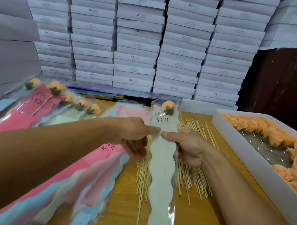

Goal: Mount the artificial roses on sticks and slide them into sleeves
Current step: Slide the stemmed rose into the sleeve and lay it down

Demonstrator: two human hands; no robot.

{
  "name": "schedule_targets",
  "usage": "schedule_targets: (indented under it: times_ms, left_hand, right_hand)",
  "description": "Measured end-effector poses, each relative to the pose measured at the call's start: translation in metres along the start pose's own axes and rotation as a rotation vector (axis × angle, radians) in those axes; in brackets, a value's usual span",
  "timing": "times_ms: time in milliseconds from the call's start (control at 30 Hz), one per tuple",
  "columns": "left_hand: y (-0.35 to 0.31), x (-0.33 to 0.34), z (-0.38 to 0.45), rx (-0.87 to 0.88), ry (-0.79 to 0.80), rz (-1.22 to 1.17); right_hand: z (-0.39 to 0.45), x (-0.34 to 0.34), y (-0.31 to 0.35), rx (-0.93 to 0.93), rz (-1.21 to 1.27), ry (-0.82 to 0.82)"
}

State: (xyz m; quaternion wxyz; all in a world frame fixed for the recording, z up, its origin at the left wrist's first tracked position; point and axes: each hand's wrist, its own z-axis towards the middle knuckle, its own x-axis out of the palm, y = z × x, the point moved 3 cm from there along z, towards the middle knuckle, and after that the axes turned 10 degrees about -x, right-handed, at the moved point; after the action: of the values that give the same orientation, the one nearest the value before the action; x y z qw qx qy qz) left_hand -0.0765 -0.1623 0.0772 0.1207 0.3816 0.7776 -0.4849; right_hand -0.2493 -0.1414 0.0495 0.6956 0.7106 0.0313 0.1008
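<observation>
1. The left hand [133,135] pinches the left edge of the long pale-green wavy-edged paper sleeve in clear film [162,171], thumb on top and fingers curled under it.
2. The right hand [188,146] grips the opposite edge the same way, so the two thumbs nearly meet across the sleeve just below its "LOVE YOU" print.
3. The peach artificial rose with green leaves [168,107] sits at the sleeve's far end, apparently already inside the film; its stick is hidden by the paper, so how deep it sits I cannot tell.
4. To do this step well, both hands should keep the sleeve flat and straight while the stick is seated down its middle, so the tip does not snag or pierce the film, and the rose head should clear the top edge without crushing its petals.
5. Under the sleeve lies a loose spread of thin wooden sticks [188,173] on the yellow-brown wooden desk [196,224].
6. To the left lie the stack of empty pink, blue and green sleeves [84,179] and, further back, the finished sleeved roses [60,98].
7. At right, a shallow white box of loose peach roses [262,166] stands along the desk edge.
8. Behind, stacked white flat cartons [139,34] fill the wall.
</observation>
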Motion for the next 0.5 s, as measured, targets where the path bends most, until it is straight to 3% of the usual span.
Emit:
schedule_targets:
  times_ms: [100, 200, 500]
  left_hand:
    - [0.004, 0.017, -0.009, 0.096, 0.103, -0.325]
    - [0.008, 0.024, -0.010, 0.123, 0.097, -0.573]
    - [0.015, -0.011, -0.020, 0.200, -0.019, -0.673]
  right_hand:
    - [0.003, 0.002, -0.001, -0.049, 0.025, -0.052]
    - [0.006, 0.004, -0.003, -0.073, 0.029, -0.094]
    - [0.006, 0.006, 0.001, -0.137, 0.059, 0.012]
